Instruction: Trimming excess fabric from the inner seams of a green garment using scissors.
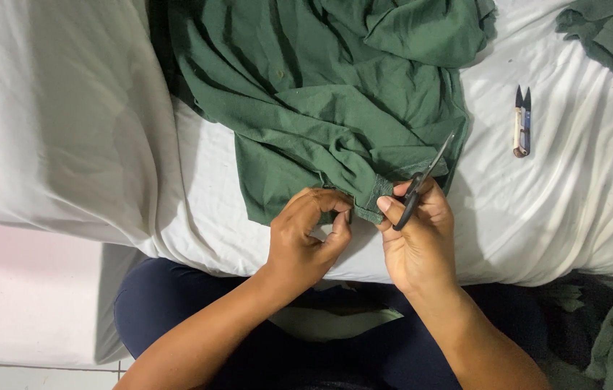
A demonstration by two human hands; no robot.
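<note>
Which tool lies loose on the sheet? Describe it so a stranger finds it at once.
Start at the big green garment spread on the white sheet. To its right, alone on bare sheet, lie small thread snips, blades pointing away from the person. Unlike the black scissors in the right hand, no hand touches them.

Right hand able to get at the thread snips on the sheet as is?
Probably not directly: the right hand already holds black scissors and pinches the green garment. The path to the thread snips over the white sheet looks free.
</note>
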